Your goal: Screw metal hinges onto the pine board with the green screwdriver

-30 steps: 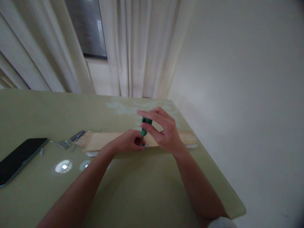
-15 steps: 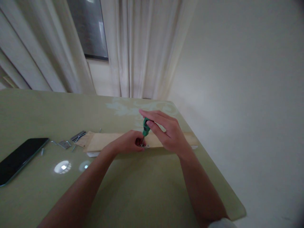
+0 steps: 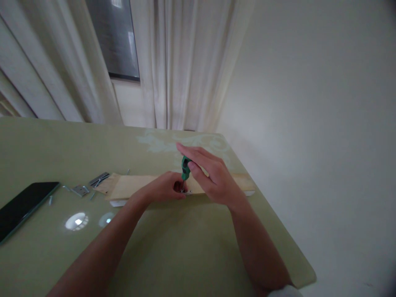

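Note:
A green-handled screwdriver [image 3: 185, 167] stands nearly upright over a pale wooden board [image 3: 131, 185]. My right hand [image 3: 208, 171] is closed on its handle, with the thumb at the side and the fingers reaching over the top. Its thin shaft points down at a small metal plate [image 3: 188, 192] on the board's near edge. Around the tip, my left hand [image 3: 165, 186] has its thumb and fingers curled in a pinch against the board. Whatever lies between those fingers is mostly hidden, and so is the screwdriver's tip.
Left of the board lie a metal hinge plate [image 3: 81, 190], several screws, and more metal pieces [image 3: 99, 178] by a small wooden offcut [image 3: 107, 183]. A black phone [image 3: 26, 208] rests farther left. The green table [image 3: 173, 255] ends at the right near a wall.
The view has shifted slightly. My right hand and the screwdriver handle have moved a little to the left, while my left hand stays at the same place on the board.

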A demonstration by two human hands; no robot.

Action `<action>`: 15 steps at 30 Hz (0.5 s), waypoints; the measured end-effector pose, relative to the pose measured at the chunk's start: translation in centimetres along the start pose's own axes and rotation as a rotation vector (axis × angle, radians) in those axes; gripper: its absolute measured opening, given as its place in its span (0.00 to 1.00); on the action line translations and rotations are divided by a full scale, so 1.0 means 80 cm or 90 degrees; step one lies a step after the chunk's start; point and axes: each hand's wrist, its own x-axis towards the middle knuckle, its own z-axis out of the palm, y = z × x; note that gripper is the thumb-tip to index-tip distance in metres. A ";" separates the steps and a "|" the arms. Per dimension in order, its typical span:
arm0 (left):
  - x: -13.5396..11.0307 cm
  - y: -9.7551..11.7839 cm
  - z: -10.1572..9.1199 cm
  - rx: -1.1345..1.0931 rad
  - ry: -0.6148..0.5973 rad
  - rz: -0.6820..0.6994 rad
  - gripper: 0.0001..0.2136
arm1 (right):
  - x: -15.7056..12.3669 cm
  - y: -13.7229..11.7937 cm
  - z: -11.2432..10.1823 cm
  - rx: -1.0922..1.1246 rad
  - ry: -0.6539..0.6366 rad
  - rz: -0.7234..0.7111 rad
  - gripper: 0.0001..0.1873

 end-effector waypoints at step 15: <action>0.002 -0.003 0.001 0.028 -0.001 0.019 0.05 | -0.003 0.002 -0.003 0.000 0.035 -0.011 0.22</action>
